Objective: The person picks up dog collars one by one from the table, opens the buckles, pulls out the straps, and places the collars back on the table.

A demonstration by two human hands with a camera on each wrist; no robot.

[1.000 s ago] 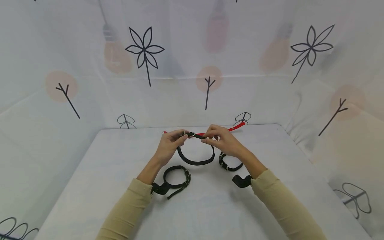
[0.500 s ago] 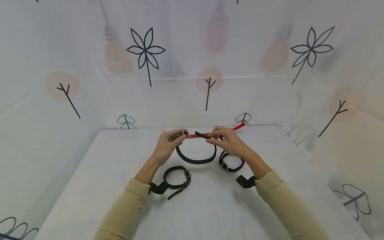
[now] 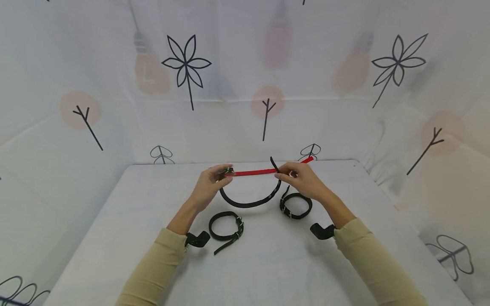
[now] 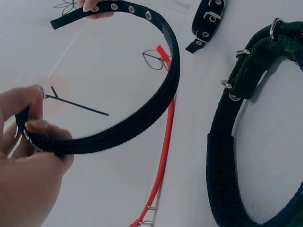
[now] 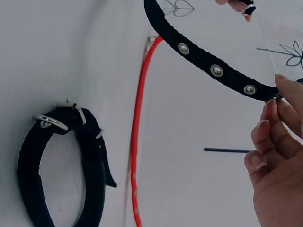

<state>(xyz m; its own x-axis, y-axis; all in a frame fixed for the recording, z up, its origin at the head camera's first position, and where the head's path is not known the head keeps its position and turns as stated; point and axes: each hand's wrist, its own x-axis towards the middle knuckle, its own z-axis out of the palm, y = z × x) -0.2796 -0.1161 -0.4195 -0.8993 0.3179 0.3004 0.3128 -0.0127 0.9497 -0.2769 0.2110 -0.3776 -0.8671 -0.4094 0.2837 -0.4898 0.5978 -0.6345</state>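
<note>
Printed white cloth (image 3: 222,123) backs the white table (image 3: 245,276); at mid-frame, left to right, I see the left hand (image 3: 208,185) gripping the metal-fitted end of the bowed black strap (image 3: 249,205) and the right hand (image 3: 302,179) pinching near its free tip. I judge the strap light, flexible and sturdy, best held near both ends. My right wrist view resolves round eyelets (image 5: 216,70), mere specks in the head view.

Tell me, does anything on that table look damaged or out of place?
Nothing looks damaged or spilled. Only the red strap stands out: it lies stretched out, while the left black collar and right black collar form loops. The third black collar is open too, but it is held between the left hand and right hand.
</note>
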